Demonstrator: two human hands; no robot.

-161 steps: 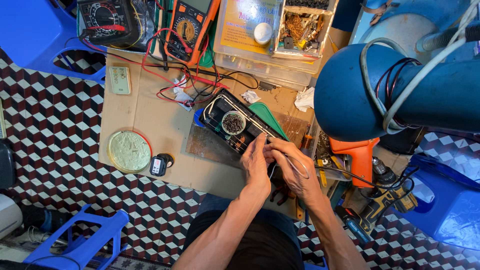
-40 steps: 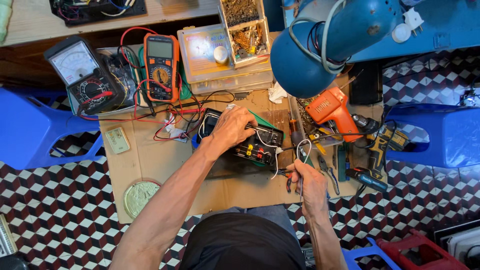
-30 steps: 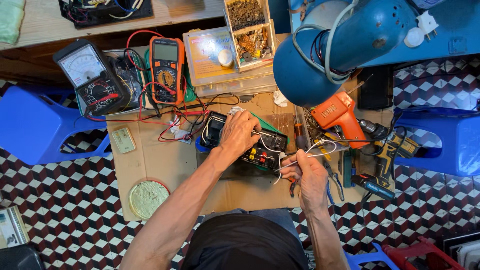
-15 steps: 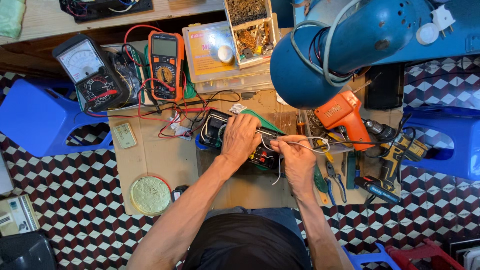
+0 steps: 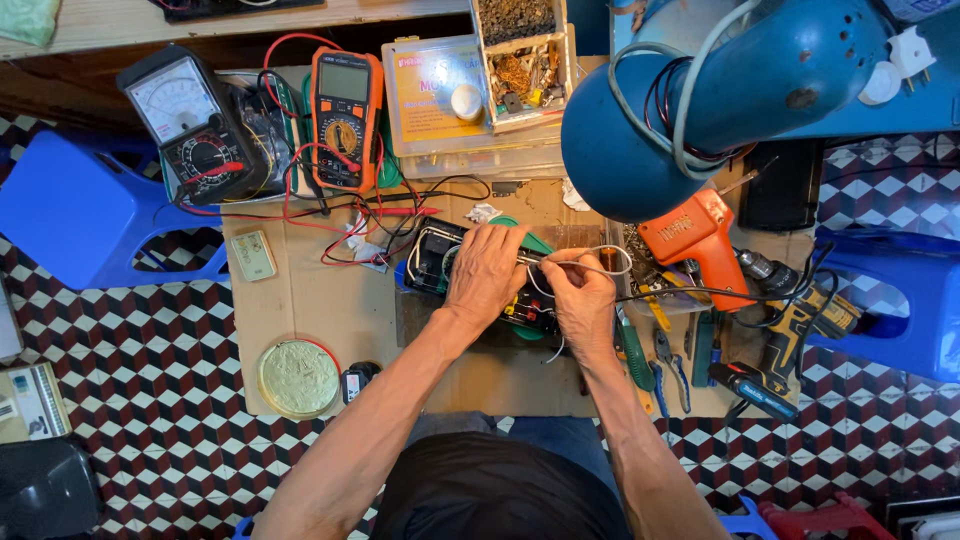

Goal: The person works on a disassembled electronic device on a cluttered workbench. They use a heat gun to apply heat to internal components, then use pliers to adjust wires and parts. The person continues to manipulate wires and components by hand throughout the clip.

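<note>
Holding down a small black gadget (image 5: 470, 285) near the middle of the frame, the left hand (image 5: 487, 275) lies flat on top of it with its fingers spread and bent a little. The right hand (image 5: 582, 300) is just beside it, with fingers pinched shut on a thin tool (image 5: 548, 262) and a loop of pale wire (image 5: 605, 262). The tool's tip touches the gadget, right under the left fingertips. This looks like the joining step on the insides. I think the next move needs a steady, tiny touch. An orange drill (image 5: 700, 240) lies to the right.
</note>
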